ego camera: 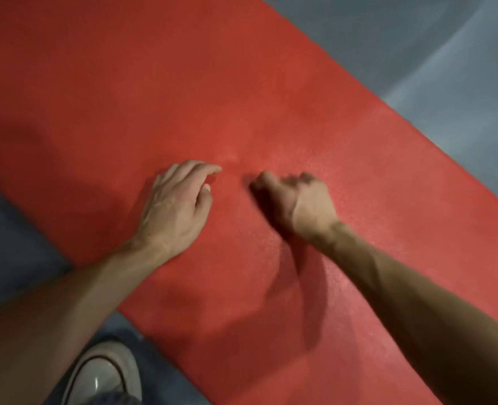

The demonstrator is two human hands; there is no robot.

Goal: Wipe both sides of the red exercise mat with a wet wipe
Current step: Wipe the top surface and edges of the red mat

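The red exercise mat lies flat on the floor and runs diagonally from upper left to lower right. My left hand rests on it near its near edge, fingers loosely curved and apart, with nothing in it. My right hand is just to the right, blurred, with its fingers curled under against the mat. No wet wipe shows; whether one is tucked under the right hand's fingers cannot be made out.
Grey floor lies beyond the mat's far edge at the upper right and on the near side at the left. A white shoe toe and a denim trouser hem sit on the floor at the bottom left.
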